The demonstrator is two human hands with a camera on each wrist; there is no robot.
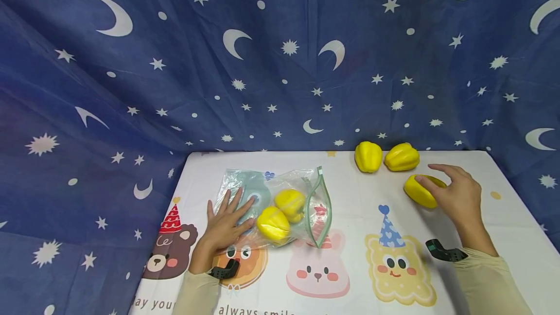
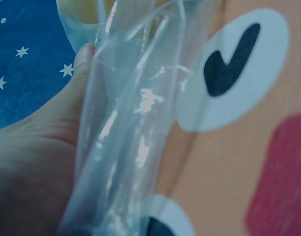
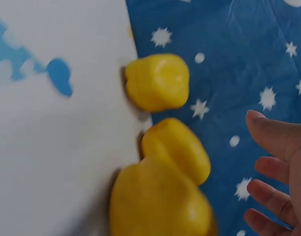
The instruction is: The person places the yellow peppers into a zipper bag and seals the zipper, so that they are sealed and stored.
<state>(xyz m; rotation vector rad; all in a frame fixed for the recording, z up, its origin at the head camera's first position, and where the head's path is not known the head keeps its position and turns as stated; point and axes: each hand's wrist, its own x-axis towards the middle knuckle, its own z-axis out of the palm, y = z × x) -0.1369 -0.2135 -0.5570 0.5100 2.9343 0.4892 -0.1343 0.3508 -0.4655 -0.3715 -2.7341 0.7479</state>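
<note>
A clear zip bag [image 1: 250, 176] with a green zip edge [image 1: 329, 213] lies on its side on the table, its mouth gaping to the right. Inside it are two yellow bell peppers [image 1: 273, 224]. My left hand [image 1: 227, 225] rests on the bag's left part with fingers spread; in the left wrist view, folded clear plastic [image 2: 135, 118] runs beside the thumb. At the right, my right hand [image 1: 459, 198] reaches over another yellow bell pepper [image 1: 417, 192], thumb and fingers spread apart. The right wrist view shows the fingers [image 3: 270, 194] to the right of that pepper [image 3: 157, 201], with space between.
Two more yellow bell peppers, one upright [image 1: 368, 157] and one on its side [image 1: 402, 157], sit at the table's back edge. A blue curtain [image 1: 280, 62] with moons and stars hangs behind and at the left. The white tablecloth [image 1: 354, 276] carries cartoon prints.
</note>
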